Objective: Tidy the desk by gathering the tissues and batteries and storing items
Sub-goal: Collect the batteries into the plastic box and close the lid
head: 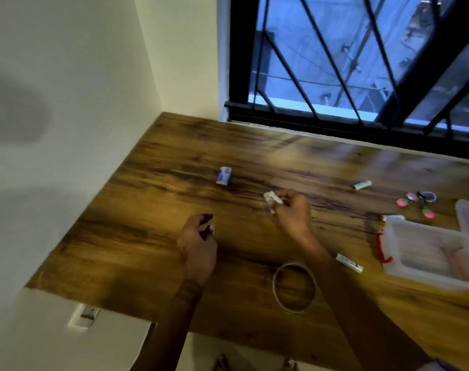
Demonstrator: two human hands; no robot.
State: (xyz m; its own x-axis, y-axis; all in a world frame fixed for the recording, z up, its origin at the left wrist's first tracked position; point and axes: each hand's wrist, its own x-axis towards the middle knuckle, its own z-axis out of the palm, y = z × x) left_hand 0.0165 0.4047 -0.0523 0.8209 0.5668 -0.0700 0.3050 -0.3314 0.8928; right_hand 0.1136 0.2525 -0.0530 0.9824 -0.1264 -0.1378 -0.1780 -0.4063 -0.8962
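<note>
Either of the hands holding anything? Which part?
Right hand pinches a small white item at its near end with the fingertips. Left hand: cannot tell, fingers curled.

Motion blur softens the whole view, so the small white item pinched in the right hand can't be identified. The left hand curls over, hiding its palm, and whether it holds anything is unclear. The clear plastic container runs off the right edge, its contents a pale smear. The pink-and-metal trinkets beyond it are too small to make out. The print on the little blue-and-white box is unreadable.
</note>
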